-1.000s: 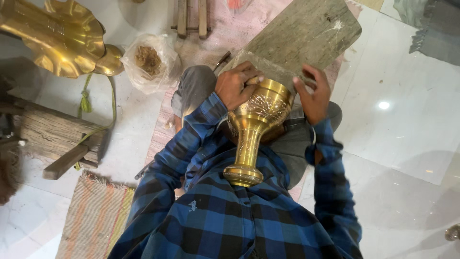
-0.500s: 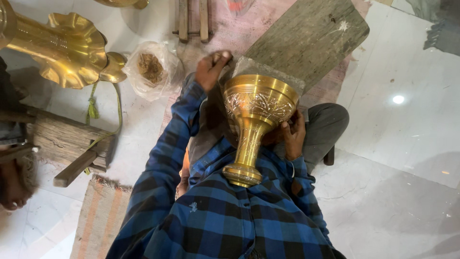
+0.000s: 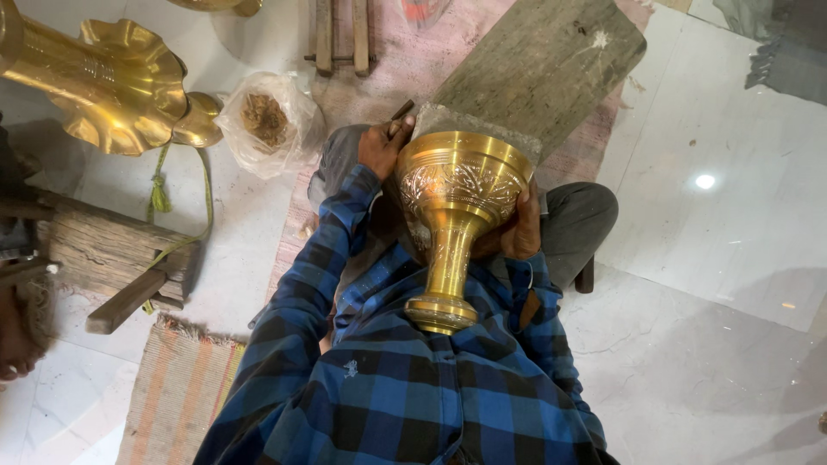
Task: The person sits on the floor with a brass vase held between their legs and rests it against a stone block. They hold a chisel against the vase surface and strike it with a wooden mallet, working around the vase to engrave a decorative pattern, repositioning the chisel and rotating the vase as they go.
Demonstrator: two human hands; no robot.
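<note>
Floor: pale marble floor (image 3: pixel 732 129), with one pink mat (image 3: pixel 413 60) spread under the work.
Slab: one grey wooden slab (image 3: pixel 543 60) lies tilted on the mat, its near end just behind the goblet's bowl.
Fluted brass piece: one large brass vessel with a wavy rim (image 3: pixel 112 86) lies on its side at upper left, well apart from the hands.
Goblet: one engraved brass goblet (image 3: pixel 452 215) lies on the lap, foot against the blue checked shirt (image 3: pixel 388 387), bowl pointing away toward the slab; it sits between the two hands.
Wooden block: one rough wooden block (image 3: pixel 112 250) at left, with a green cord (image 3: pixel 185 215) trailing over it.
Striped rug: one fringed rug (image 3: pixel 172 387) at lower left.
Bag: one clear plastic bag of brown matter (image 3: pixel 267 120) just beyond the left hand.
Right hand: the right hand (image 3: pixel 521 228) cups the bowl's right side, fingers wrapped against it, bearing the goblet.
Left hand: the left hand (image 3: pixel 379 146) lies just beside the bowl's left rim, clenched about a small dark tool (image 3: pixel 401 112); whether it touches the goblet cannot be told.
</note>
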